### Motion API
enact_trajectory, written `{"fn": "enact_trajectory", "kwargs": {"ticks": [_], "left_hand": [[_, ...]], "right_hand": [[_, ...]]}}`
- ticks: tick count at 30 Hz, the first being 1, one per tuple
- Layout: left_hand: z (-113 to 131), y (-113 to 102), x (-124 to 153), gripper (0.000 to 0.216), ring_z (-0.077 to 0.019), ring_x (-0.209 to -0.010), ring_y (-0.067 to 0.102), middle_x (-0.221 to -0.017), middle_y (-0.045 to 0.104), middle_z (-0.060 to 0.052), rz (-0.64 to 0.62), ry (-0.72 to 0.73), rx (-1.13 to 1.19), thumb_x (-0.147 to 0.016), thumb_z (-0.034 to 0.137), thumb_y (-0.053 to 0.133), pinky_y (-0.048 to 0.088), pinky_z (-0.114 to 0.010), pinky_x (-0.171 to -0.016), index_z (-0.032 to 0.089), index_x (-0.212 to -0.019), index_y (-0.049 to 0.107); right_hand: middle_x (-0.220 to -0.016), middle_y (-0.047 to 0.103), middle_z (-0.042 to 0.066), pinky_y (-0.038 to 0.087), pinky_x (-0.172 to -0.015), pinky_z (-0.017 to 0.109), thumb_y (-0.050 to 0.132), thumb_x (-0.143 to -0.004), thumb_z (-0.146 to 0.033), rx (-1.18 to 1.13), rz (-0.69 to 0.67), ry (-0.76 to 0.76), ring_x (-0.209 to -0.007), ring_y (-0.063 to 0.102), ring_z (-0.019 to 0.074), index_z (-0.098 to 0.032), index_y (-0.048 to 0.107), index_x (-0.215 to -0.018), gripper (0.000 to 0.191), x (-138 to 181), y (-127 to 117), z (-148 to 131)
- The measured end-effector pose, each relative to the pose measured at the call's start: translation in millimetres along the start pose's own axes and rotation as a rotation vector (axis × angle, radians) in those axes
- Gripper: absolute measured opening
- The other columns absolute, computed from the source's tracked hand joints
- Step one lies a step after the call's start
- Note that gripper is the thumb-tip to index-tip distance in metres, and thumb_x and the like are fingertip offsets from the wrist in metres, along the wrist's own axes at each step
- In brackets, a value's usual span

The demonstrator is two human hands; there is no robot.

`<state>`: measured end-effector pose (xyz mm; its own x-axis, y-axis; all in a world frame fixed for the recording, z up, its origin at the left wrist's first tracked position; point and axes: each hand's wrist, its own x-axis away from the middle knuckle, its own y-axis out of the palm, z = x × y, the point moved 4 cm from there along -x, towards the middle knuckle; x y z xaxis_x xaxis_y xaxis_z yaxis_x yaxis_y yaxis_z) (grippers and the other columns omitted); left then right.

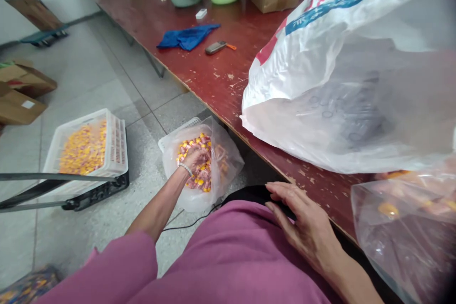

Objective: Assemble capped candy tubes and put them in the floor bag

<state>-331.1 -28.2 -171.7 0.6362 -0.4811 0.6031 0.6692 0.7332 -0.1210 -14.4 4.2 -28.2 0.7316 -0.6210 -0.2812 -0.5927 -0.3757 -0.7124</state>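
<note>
Small pink-and-yellow pieces (204,182): heaped inside a translucent plastic bag (185,202), placed low beside the desk's edge.
Left hand (196,157): lowered into the bag, among the pieces; whether any are clasped by its grip cannot be told.
Right hand (302,218): held near the lap; grip released, fingers loosely extended.
Worn dark-red desk (224,92): occupied by a large white printed plastic sack (302,90) and a crumpled blue cloth (188,37).
White slatted plastic crate (117,145): filled with yellow-orange pieces (83,149), stationed leftward above the grey floor (142,149).
</note>
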Motion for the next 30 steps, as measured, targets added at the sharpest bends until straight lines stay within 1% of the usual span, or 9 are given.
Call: {"fn": "enact_trajectory", "kwargs": {"ticks": [4, 6, 9, 12, 15, 18, 23, 26, 30], "left_hand": [[40, -8, 8, 0.032, -0.0067, -0.062, 0.055, -0.091, 0.060, -0.001, 0.162, 0.252, 0.031, -0.078, 0.006, 0.060, 0.047, -0.020, -0.058, 0.014, -0.109, 0.054], [64, -6, 20, 0.038, -0.0048, -0.067, 0.056, -0.095, 0.059, 0.001, 0.222, 0.388, 0.059, -0.073, 0.001, 0.059, 0.045, -0.016, -0.063, 0.016, -0.107, 0.055], [101, 13, 63, 0.031, -0.0080, -0.080, 0.058, -0.094, 0.062, 0.000, 0.245, 0.762, 0.031, -0.072, 0.005, 0.061, 0.046, -0.017, -0.075, 0.017, -0.101, 0.059], [125, 57, 123, 0.016, -0.0129, -0.081, 0.062, -0.088, 0.065, -0.002, 0.048, 1.105, -0.102, -0.078, 0.016, 0.059, 0.048, -0.024, -0.078, 0.017, -0.094, 0.062], [136, 124, 166, 0.016, -0.0145, -0.086, 0.063, -0.091, 0.067, -0.004, -0.363, 1.258, -0.353, -0.085, 0.015, 0.051, 0.047, -0.024, -0.081, 0.017, -0.092, 0.065], [145, 201, 172, 0.031, -0.0176, -0.099, 0.060, -0.104, 0.066, -0.009, -0.603, 1.334, -0.695, -0.083, 0.004, 0.043, 0.043, -0.026, -0.091, 0.014, -0.103, 0.065], [161, 304, 132, 0.037, -0.0302, -0.108, 0.054, -0.105, 0.063, -0.018, -0.568, 1.271, -0.949, -0.069, -0.007, 0.046, 0.038, -0.040, -0.095, 0.009, -0.097, 0.065], [162, 332, 115, 0.030, -0.0299, -0.099, 0.057, -0.092, 0.064, -0.014, -0.583, 1.207, -0.997, -0.062, -0.007, 0.054, 0.041, -0.042, -0.089, 0.011, -0.084, 0.064], [167, 334, 104, 0.031, -0.0245, -0.088, 0.060, -0.077, 0.064, -0.006, -0.576, 1.134, -0.984, -0.057, -0.004, 0.062, 0.043, -0.035, -0.083, 0.014, -0.082, 0.063]], "right_hand": [[-0.104, 0.065, 0.006, 0.056, -0.080, 0.031, 0.056, -0.085, -0.019, 0.035, 0.058, -0.004, -0.094, 0.064, 0.0177, -0.023, 0.054, -0.118, 0.033, 1, -13, -2], [-0.102, 0.067, 0.005, 0.056, -0.079, 0.031, 0.058, -0.084, -0.017, 0.075, 0.127, 0.009, -0.091, 0.065, 0.0179, -0.025, 0.055, -0.116, 0.033, 7, -27, -6], [-0.097, 0.069, 0.004, 0.056, -0.077, 0.033, 0.061, -0.081, -0.019, 0.179, 0.338, 0.095, -0.086, 0.067, 0.0192, -0.028, 0.059, -0.109, 0.030, 28, -61, -10], [-0.086, 0.068, 0.005, 0.056, -0.073, 0.034, 0.063, -0.080, -0.027, 0.206, 0.725, 0.374, -0.074, 0.066, 0.0200, -0.030, 0.062, -0.099, 0.019, 65, -103, 6], [-0.075, 0.065, 0.006, 0.054, -0.064, 0.038, 0.062, -0.078, -0.042, 0.176, 0.982, 0.749, -0.064, 0.064, 0.0220, -0.024, 0.061, -0.091, 0.022, 111, -134, 45], [-0.081, 0.067, 0.010, 0.051, -0.058, 0.040, 0.053, -0.079, -0.053, 0.291, 0.763, 0.885, -0.062, 0.062, 0.0234, -0.017, 0.064, -0.090, 0.040, 130, -145, 93], [-0.093, 0.066, 0.011, 0.047, -0.080, 0.044, 0.044, -0.087, -0.044, 0.550, 0.533, 0.544, -0.088, 0.059, 0.0255, -0.019, 0.064, -0.094, 0.033, 104, -129, 127], [-0.092, 0.066, 0.010, 0.044, -0.086, 0.046, 0.038, -0.091, -0.032, 0.684, 0.483, 0.389, -0.093, 0.057, 0.0254, -0.021, 0.063, -0.093, 0.028, 85, -114, 125], [-0.101, 0.065, 0.011, 0.043, -0.087, 0.043, 0.038, -0.091, -0.022, 0.771, 0.456, 0.367, -0.096, 0.055, 0.0258, -0.020, 0.061, -0.102, 0.026, 86, -106, 123]]}}
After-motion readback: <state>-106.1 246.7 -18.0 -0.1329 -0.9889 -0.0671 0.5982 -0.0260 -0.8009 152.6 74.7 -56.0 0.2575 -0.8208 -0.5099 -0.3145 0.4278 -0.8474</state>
